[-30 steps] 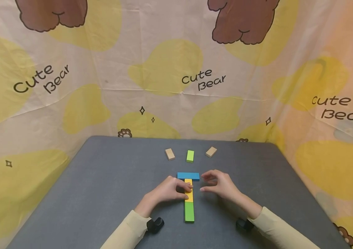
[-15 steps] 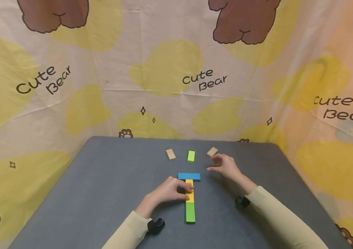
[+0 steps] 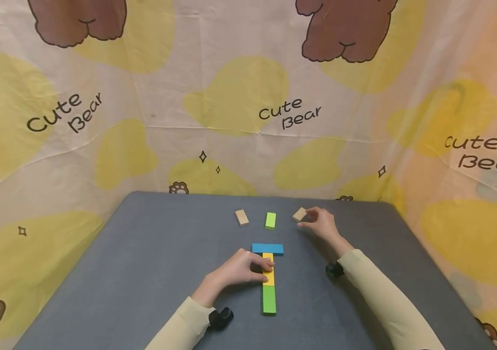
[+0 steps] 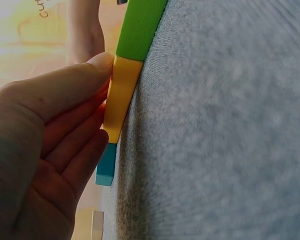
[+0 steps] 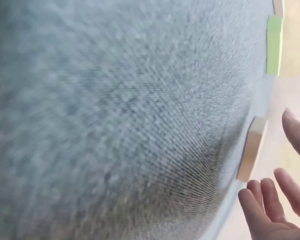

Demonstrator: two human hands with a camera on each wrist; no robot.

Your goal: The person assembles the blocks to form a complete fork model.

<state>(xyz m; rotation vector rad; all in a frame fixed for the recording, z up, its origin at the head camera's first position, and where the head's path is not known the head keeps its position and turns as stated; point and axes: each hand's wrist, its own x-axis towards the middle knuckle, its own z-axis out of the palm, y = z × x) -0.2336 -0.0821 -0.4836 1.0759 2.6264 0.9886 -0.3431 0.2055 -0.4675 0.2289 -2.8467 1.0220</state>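
1. Our left hand (image 3: 245, 268) bends over the yellow block (image 4: 123, 95), thumb and fingertips meeting it; whether it pinches or only rests there, we cannot tell. We think this contact keeps the piece steady. Our right hand (image 3: 324, 224) has thumb and fingers parted and holds nothing; it is just beside the right pale block (image 5: 253, 150), its gap seemingly fitted to that piece.
2. Behind everything we see the printed cloth (image 3: 231, 92), which limits the space beyond the far edge.
3. Next comes the grey desk (image 3: 178, 233), where all our blocks lie flat.
4. On it, the green block (image 3: 269, 300) lies nearest to us, end to end with the yellow one; the blue block (image 3: 268, 249) lies crosswise at the far end, making a T. Such close contact would probably pass any bump along.
5. Beyond are smaller pieces: the left pale block (image 3: 241, 218), the lime block (image 3: 271, 220) and the right pale one, well apart, which leaves room for fingers.
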